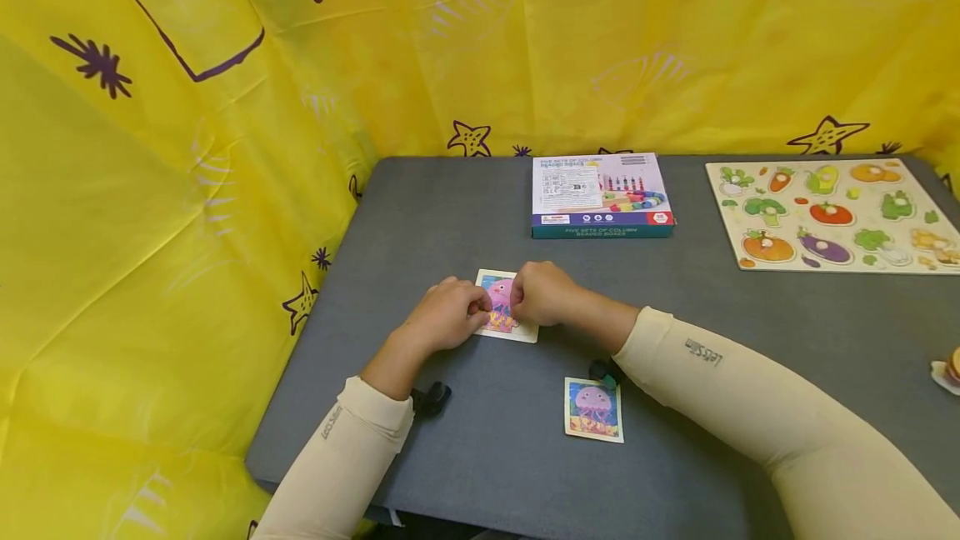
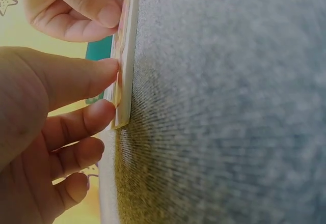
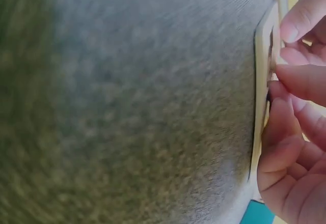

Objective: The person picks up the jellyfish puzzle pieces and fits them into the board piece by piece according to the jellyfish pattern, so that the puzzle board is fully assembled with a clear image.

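A small wooden jellyfish puzzle lies on the grey table, its pale frame around a pink jellyfish picture. My left hand is at its left side; in the left wrist view the thumb and index fingertip rest against its face, slightly apart. From the right side my right hand reaches over the puzzle. Its thumb and index finger come together on a jigsaw piece at the puzzle's face, mostly hidden by the fingers. A matching jellyfish picture card lies nearer me, below the right wrist.
Behind the puzzle lies a beaded-column toy box. At the back right is a vegetable peg board. Part of a small toy shows at the right edge. Yellow patterned cloth hangs along the left and back of the table.
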Motion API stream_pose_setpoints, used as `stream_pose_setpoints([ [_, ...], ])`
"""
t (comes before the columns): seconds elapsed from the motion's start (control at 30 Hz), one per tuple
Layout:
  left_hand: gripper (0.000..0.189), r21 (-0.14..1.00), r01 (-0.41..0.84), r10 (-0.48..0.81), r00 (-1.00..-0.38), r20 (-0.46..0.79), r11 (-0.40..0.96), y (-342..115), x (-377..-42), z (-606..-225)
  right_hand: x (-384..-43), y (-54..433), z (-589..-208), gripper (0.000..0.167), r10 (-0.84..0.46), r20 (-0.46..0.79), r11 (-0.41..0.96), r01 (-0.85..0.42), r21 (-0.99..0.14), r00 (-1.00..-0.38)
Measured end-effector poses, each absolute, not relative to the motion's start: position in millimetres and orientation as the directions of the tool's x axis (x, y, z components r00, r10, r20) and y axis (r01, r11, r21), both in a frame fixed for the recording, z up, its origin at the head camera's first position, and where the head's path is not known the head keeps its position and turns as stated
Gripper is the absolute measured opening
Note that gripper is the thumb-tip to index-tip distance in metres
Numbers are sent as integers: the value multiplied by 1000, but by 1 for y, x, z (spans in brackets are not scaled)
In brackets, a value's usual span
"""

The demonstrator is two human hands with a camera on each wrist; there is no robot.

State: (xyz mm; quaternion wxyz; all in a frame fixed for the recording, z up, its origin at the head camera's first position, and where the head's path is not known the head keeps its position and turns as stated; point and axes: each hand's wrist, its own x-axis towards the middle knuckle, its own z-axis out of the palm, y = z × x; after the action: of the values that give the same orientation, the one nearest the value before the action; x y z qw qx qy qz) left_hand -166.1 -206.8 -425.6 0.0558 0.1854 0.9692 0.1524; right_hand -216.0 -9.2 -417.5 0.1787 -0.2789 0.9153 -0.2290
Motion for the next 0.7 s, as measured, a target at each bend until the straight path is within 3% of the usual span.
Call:
stream_pose_setpoints([
  [0.47,5,428,267,337,-937,-93,863,-208,-172,-423,-224,-12,-414,15,-564,-266,779,-396,-486,-782],
  [0.7,4,411,245,318,-940,-120,878,-205,-174,-420,-226,-15,-414,18,-540,-309,795,-355,-492,-783],
])
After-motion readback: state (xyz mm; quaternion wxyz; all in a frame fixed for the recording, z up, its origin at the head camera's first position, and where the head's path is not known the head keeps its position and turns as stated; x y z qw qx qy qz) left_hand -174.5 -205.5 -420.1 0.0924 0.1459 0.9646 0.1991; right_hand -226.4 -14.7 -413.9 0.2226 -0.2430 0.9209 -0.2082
